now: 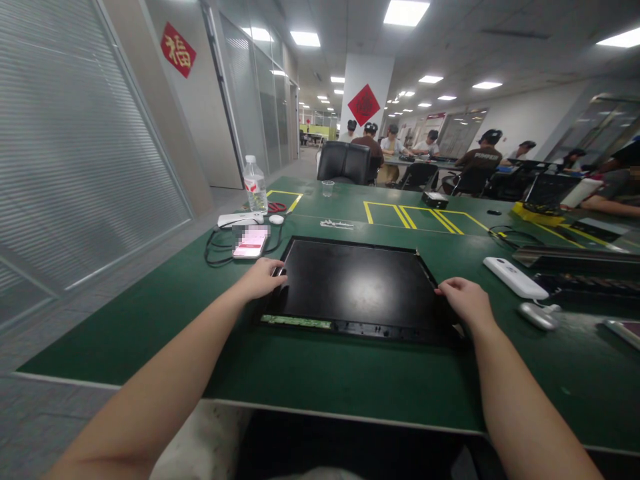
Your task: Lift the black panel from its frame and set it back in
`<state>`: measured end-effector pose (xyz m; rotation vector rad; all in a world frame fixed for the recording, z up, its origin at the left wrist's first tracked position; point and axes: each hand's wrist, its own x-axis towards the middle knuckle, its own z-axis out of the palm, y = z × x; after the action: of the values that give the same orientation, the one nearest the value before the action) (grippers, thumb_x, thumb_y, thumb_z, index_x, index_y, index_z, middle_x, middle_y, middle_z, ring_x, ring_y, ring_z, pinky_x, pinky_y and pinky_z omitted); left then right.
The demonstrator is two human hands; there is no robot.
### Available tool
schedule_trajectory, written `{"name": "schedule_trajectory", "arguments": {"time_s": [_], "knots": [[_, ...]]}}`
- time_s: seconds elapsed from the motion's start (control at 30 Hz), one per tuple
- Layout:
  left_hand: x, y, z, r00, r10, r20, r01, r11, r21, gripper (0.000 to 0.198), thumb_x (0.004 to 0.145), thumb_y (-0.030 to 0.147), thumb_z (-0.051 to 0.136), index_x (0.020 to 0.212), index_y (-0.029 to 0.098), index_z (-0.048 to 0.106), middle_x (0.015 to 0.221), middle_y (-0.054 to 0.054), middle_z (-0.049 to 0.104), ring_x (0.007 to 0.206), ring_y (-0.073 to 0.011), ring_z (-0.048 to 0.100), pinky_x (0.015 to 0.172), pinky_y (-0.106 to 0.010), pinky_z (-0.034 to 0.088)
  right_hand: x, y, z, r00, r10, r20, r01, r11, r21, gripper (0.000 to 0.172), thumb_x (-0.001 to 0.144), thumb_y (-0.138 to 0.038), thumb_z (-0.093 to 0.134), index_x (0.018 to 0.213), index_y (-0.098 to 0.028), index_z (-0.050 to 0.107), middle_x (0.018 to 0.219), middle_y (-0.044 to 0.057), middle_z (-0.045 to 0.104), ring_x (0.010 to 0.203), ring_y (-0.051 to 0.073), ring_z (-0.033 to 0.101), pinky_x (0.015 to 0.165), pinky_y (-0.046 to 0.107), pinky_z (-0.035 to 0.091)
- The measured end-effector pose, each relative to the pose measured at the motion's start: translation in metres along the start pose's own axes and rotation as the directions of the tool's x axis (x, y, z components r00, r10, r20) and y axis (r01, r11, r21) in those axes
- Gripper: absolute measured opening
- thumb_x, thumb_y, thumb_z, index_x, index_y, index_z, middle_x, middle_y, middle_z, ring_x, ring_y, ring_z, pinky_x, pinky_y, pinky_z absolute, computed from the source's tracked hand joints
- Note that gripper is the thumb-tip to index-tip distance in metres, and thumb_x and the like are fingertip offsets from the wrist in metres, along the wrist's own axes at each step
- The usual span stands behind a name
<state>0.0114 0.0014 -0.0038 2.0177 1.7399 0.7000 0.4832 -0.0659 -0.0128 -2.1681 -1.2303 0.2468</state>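
A flat black screen panel (357, 283) lies on the green table (150, 313) in front of me, with a green circuit strip (296, 321) along its near edge. My left hand (261, 278) grips the panel's left edge, fingers curled over it. My right hand (466, 299) holds the panel's right edge the same way. The panel rests flat between both hands.
A phone (251, 241), black cable, white device (240, 219), water bottle (255, 185) and red scissors lie at the back left. A white remote-like block (515, 277) and grey mouse-like object (537, 315) sit right. Several people work at tables behind a black chair (344, 162).
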Motion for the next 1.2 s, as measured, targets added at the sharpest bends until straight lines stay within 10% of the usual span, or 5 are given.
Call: {"name": "schedule_trajectory", "arguments": {"time_s": [0.43, 0.77, 1.2], "knots": [[-0.006, 0.001, -0.011, 0.998, 0.000, 0.070, 0.000, 1.000, 0.001, 0.061, 0.061, 0.042, 0.080, 0.118, 0.019, 0.075, 0.098, -0.010, 0.073, 0.096, -0.0320, 0.067, 0.088, -0.037, 0.052, 0.003, 0.004, 0.002, 1.000, -0.010, -0.006, 0.010, 1.000, 0.010, 0.019, 0.071, -0.036, 0.059, 0.071, -0.025, 0.074, 0.080, 0.006, 0.077, 0.077, 0.025, 0.065, 0.067, 0.035, 0.044], [-0.014, 0.002, -0.024, 0.924, 0.330, 0.193, -0.349, 0.934, 0.074, 0.078, 0.057, 0.049, 0.088, 0.129, 0.024, 0.070, 0.161, -0.016, 0.041, 0.147, -0.0419, 0.037, 0.119, -0.049, 0.031, 0.001, 0.003, 0.002, 1.000, -0.011, -0.004, 0.011, 1.000, 0.029, 0.021, 0.070, -0.038, 0.058, 0.072, -0.025, 0.074, 0.080, 0.006, 0.076, 0.078, 0.025, 0.065, 0.069, 0.035, 0.044], [-0.024, 0.020, -0.030, 0.789, 0.407, 0.461, -0.495, 0.865, 0.084, 0.032, 0.070, 0.034, 0.079, 0.098, 0.020, 0.070, 0.097, -0.004, 0.069, 0.085, -0.0213, 0.065, 0.073, -0.029, 0.047, 0.004, 0.008, 0.005, 0.999, -0.020, -0.035, 0.022, 0.998, 0.058, 0.021, 0.068, -0.037, 0.059, 0.072, -0.024, 0.074, 0.077, 0.006, 0.076, 0.077, 0.024, 0.064, 0.068, 0.034, 0.043]]}}
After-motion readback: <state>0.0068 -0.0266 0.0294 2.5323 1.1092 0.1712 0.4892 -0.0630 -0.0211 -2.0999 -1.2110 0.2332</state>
